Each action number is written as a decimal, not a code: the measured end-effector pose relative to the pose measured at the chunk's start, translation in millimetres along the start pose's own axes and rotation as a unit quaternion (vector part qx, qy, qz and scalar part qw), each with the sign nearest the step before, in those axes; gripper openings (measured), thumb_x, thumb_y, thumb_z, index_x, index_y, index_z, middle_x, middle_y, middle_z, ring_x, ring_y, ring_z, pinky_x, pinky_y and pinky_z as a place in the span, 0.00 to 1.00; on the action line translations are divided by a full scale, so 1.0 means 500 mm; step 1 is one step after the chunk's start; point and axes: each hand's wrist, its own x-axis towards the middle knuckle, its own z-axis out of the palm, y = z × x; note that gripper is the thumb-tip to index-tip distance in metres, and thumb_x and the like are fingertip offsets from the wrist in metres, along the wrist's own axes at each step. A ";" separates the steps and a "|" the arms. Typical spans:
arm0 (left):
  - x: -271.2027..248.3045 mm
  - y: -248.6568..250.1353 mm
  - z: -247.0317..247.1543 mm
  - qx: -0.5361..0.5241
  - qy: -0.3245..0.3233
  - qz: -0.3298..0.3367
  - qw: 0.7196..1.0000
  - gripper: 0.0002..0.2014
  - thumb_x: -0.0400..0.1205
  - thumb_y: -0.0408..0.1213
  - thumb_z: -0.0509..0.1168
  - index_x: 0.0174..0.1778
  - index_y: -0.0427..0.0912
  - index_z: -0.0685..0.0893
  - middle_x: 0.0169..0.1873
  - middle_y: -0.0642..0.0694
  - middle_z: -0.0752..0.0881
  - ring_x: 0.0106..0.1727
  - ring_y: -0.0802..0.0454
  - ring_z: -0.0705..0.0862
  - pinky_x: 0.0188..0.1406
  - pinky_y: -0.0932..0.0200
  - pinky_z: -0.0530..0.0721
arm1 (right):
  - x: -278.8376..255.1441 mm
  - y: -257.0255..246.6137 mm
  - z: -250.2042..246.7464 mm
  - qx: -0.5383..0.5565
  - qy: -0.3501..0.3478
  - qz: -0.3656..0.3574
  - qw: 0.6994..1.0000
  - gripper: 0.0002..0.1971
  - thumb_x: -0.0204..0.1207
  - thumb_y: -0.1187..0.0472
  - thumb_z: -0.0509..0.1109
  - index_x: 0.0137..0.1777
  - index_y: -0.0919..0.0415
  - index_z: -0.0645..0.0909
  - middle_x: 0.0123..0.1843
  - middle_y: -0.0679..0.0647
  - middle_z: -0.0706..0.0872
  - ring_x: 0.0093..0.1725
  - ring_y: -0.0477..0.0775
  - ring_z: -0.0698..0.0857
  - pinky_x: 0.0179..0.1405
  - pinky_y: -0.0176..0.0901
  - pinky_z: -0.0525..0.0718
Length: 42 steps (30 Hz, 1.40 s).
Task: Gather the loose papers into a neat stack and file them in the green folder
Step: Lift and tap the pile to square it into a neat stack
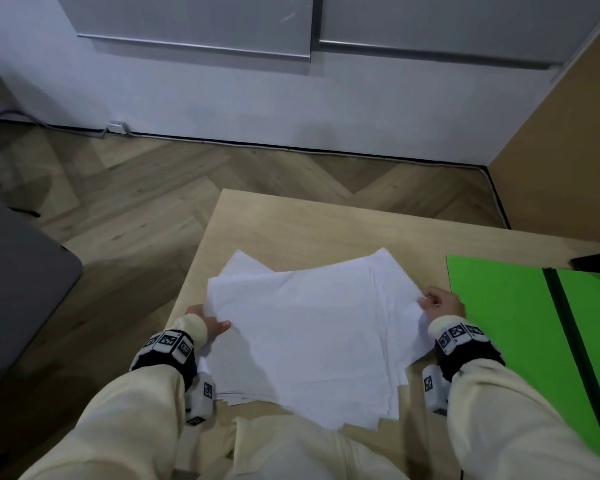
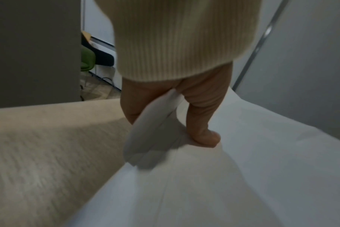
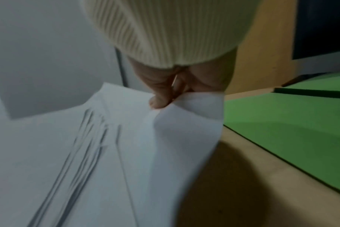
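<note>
A loose, fanned pile of white papers (image 1: 312, 334) is held up over the wooden table (image 1: 291, 230), sheets askew. My left hand (image 1: 208, 322) grips the pile's left edge, thumb on top (image 2: 204, 135) and fingers under the papers (image 2: 243, 169). My right hand (image 1: 442, 301) pinches the right edge, where the top sheets (image 3: 165, 145) curl up at the thumb (image 3: 159, 101). The open green folder (image 1: 510, 323) lies flat on the table just right of my right hand, a dark spine line running down it; it also shows as a green sheet (image 3: 291, 122) in the right wrist view.
A dark object (image 1: 596, 259) sits at the folder's far right corner. A wooden panel (image 1: 568, 140) stands at the right. A grey seat (image 1: 18, 282) is on the floor to the left. The table's left edge runs close to my left hand.
</note>
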 end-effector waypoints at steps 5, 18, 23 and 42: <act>0.004 -0.016 -0.014 0.005 -0.008 -0.018 1.000 0.32 0.77 0.53 0.67 0.71 0.35 0.74 0.68 0.37 0.80 0.68 0.39 0.79 0.66 0.53 0.77 | -0.029 0.038 -0.025 0.047 0.077 0.127 0.988 0.11 0.75 0.71 0.65 0.53 0.76 0.84 0.52 0.71 0.88 0.47 0.67 0.85 0.48 0.49 0.80; 0.003 -0.006 0.012 -0.122 0.011 0.008 0.992 0.31 0.71 0.38 0.75 0.68 0.31 0.74 0.61 0.33 0.84 0.60 0.33 0.83 0.61 0.45 0.83 | -0.105 -0.027 0.060 0.045 -0.165 0.067 0.983 0.11 0.77 0.54 0.67 0.37 0.59 0.82 0.40 0.61 0.80 0.39 0.55 0.78 0.40 0.42 0.74; 0.001 -0.024 -0.010 -0.291 -0.038 0.068 0.954 0.23 0.72 0.21 0.72 0.64 0.29 0.78 0.48 0.32 0.87 0.50 0.34 0.85 0.55 0.37 0.83 | -0.094 -0.013 0.048 0.266 -0.116 0.101 0.952 0.40 0.67 0.58 0.78 0.77 0.63 0.63 0.74 0.58 0.75 0.73 0.59 0.74 0.70 0.51 0.72; 0.006 0.015 -0.013 -0.173 -0.045 0.124 0.976 0.25 0.72 0.37 0.75 0.64 0.32 0.78 0.56 0.38 0.85 0.55 0.41 0.84 0.57 0.48 0.82 | -0.137 -0.041 0.025 0.125 -0.202 0.069 0.969 0.36 0.59 0.57 0.83 0.67 0.71 0.78 0.68 0.65 0.82 0.66 0.62 0.82 0.65 0.46 0.76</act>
